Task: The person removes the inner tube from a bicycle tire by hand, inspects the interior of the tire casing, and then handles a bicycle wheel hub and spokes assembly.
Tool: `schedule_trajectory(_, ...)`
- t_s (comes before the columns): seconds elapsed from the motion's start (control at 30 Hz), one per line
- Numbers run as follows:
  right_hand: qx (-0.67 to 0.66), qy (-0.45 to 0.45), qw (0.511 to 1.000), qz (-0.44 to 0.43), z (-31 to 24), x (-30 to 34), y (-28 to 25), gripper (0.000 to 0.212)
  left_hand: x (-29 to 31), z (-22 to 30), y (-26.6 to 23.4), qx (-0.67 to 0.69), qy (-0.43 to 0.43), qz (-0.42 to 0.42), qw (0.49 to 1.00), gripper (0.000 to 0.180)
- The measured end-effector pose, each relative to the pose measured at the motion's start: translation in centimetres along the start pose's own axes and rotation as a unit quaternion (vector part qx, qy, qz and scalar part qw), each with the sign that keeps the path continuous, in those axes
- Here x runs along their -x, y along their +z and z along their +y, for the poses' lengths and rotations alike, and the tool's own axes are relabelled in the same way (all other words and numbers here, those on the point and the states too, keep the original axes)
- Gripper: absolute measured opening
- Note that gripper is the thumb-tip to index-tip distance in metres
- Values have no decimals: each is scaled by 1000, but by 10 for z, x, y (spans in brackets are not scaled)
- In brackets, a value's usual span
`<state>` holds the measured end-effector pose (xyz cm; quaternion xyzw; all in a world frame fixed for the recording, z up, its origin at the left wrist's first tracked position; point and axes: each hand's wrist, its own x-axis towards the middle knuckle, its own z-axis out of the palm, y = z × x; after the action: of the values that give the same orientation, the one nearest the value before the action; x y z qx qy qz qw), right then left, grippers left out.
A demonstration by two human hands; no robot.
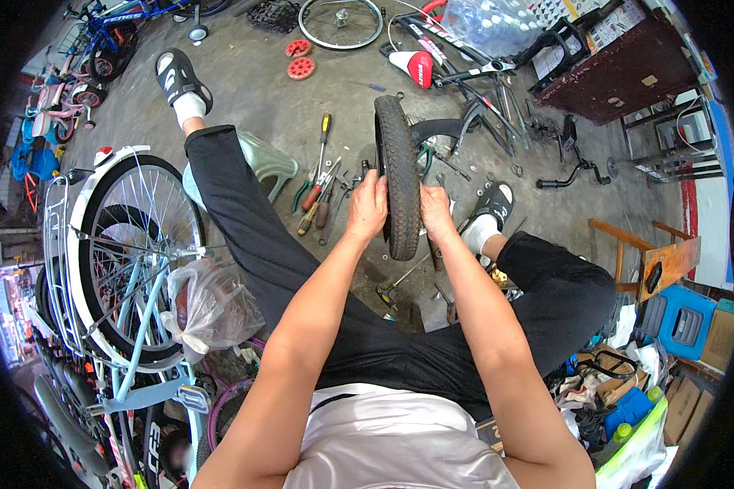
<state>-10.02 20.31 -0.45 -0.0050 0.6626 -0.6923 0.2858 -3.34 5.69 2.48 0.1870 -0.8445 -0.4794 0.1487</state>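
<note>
Since screwdrivers [326,125] were strewn across the floor [240,85], they could have been struck if a grip was loosened: by the left hand [368,207] the upright tyre [402,175] was clasped, its opposite side held by the right hand [436,212].

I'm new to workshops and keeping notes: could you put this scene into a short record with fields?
Object: black treaded tyre, upright between the hands
Left hand: holding the tyre's left side
Right hand: holding its right side
Floor ahead: yellow-handled screwdriver among other tools
Farther off: two red discs, red-and-white saddle
Person's left: bicycle with pale blue frame
</note>
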Motion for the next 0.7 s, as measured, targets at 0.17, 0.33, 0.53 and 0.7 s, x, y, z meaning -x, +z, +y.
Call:
schedule_trajectory(0.17, 15, -36, 999, 6, 3, -2, 11, 41, -2, 4, -8, 34, -9, -6, 999, 24)
schedule_trajectory(0.33, -58, 53, 996, -46, -10, 8, 29, 34, 2, -10, -7, 18, 11, 36, 999, 25)
schedule_trajectory(0.53, -54, 147, 986, 54, -61, -28, 21, 66, 7, -22, -16, -24, -9, 29, 999, 36)
schedule_trajectory(0.7, 36, 141, 989, -9, -78, -59, 32, 42, 9, -35, -13, -34, 20, 44, 998, 36)
